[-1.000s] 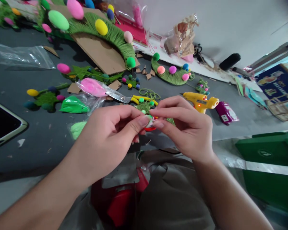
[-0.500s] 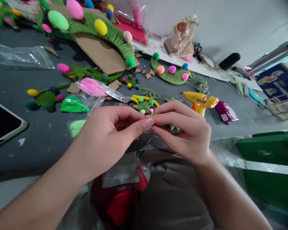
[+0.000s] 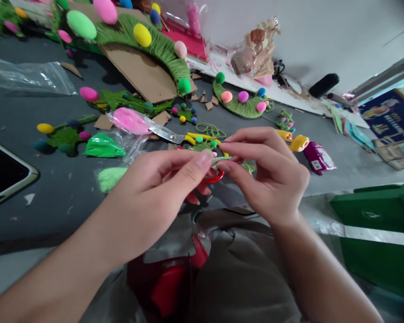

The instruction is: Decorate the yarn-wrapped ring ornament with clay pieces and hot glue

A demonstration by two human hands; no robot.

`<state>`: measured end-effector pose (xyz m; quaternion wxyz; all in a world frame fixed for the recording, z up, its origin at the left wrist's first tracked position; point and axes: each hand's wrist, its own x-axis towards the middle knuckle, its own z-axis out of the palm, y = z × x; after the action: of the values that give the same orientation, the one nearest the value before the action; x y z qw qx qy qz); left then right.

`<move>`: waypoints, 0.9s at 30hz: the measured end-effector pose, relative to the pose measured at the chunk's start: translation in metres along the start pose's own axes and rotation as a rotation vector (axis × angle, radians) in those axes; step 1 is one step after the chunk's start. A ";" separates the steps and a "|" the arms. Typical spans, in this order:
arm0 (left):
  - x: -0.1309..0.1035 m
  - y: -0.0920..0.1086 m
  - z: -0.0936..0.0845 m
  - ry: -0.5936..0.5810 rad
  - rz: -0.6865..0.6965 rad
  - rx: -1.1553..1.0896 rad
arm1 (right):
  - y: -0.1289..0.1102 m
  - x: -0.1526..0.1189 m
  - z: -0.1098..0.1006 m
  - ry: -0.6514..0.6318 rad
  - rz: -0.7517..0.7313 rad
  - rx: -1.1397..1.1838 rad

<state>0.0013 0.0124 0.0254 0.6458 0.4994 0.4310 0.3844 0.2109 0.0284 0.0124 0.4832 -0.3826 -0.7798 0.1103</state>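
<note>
My left hand [image 3: 168,179] is closed, its thumb and forefinger pinching a thin pale green strip [image 3: 222,158]. My right hand [image 3: 267,172] curls around the strip's other end, thumb below and forefinger above with a small gap. Exactly how its fingers grip there is partly hidden. Just beyond the hands lie scissors [image 3: 168,133] with yellow and red handles. A small green piece with pompoms [image 3: 202,146] sits at the handles, partly covered by my fingers. The yellow glue gun [image 3: 299,143] lies behind my right hand, mostly hidden.
Left of my hands are bags of green [image 3: 104,146] and pink [image 3: 129,121] material and a tablet-like device [image 3: 6,170]. Farther back are a large green wrapped arc [image 3: 161,56], a smaller crescent [image 3: 237,105] and cardboard [image 3: 144,74]. A purple packet [image 3: 318,158] and green bin [image 3: 373,208] are right.
My right hand has moved to the right and its fingers have spread somewhat, so the pale green strip now shows between the hands. My left hand has barely moved.
</note>
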 end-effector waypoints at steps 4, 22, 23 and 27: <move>0.001 -0.004 0.001 0.005 0.036 0.033 | -0.004 0.000 0.002 -0.088 -0.003 -0.001; 0.000 0.000 0.003 0.132 0.100 0.166 | 0.003 -0.002 -0.002 -0.146 0.186 0.201; 0.001 0.001 0.003 0.137 0.089 0.142 | 0.003 -0.002 -0.002 -0.147 0.190 0.213; 0.005 0.000 0.004 0.136 0.059 0.062 | 0.000 -0.001 -0.002 -0.122 0.236 0.215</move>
<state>0.0063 0.0156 0.0254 0.5877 0.5045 0.4704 0.4228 0.2132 0.0272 0.0127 0.4568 -0.4101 -0.7410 0.2721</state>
